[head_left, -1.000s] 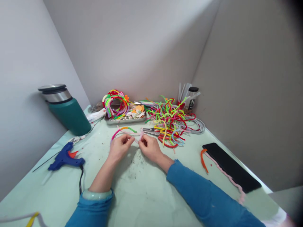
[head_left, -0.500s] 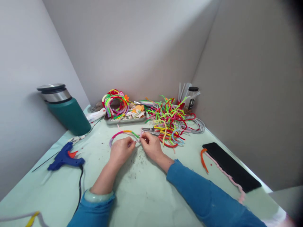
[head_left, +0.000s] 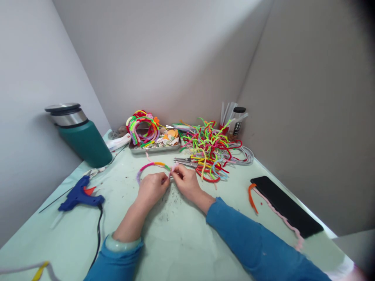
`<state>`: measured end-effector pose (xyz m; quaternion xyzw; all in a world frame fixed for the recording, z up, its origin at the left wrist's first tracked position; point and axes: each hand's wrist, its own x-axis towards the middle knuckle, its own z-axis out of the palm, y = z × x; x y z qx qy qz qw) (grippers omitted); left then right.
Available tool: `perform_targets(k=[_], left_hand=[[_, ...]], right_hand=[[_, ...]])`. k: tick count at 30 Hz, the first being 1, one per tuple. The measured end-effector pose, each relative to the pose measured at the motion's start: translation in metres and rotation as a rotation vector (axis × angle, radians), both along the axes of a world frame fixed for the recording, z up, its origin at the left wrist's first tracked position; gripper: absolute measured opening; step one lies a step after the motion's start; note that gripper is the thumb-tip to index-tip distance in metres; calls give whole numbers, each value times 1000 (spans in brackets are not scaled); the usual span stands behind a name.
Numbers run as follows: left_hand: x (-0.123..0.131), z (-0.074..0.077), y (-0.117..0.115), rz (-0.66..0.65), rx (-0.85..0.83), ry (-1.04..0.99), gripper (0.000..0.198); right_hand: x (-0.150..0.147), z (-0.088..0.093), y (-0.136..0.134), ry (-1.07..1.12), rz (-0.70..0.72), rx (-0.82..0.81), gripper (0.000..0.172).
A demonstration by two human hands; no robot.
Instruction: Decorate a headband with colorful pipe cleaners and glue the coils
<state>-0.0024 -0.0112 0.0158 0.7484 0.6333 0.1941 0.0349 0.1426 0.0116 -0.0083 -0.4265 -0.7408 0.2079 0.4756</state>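
Between my hands is a multicoloured pipe-cleaner hoop (head_left: 145, 166), with purple, magenta, orange and green stretches along its curve. My left hand (head_left: 152, 187) is closed in a pinch on the hoop's near right part. Close beside it, my right hand (head_left: 186, 181) pinches a pale pink pipe cleaner (head_left: 174, 167) against the hoop, just past the green stretch. The fingertips nearly meet, and they hide part of the join. Scissors (head_left: 186, 162) with red handles lie just behind my right hand, blades pointing left.
A tray (head_left: 155, 149) of small pieces carries finished rings (head_left: 135, 134). Right of it lies a heap of pipe cleaners (head_left: 211, 142). A green bottle (head_left: 88, 142) and a blue glue gun (head_left: 80, 197) are at left. A black phone-like slab (head_left: 287, 207) lies at right.
The pale pink pipe cleaner's end, upright before, now leans lower at my right fingertips. My left hand has moved slightly right, closer to my right hand.
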Motion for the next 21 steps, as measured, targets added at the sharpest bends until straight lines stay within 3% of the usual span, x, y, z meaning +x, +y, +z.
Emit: perform_targets(k=[8,14,21], left_hand=[[-4,-1,3,-39,-137,-316,25],[-8,-4,9,11,-137,-396,21],[-16,-15,18,21,-121,-563,29]], right_hand=[[1,6,-5,16,131,-29,16],[1,9,-8,33,165,34,13],[1,7,-5,78,56,12,11]])
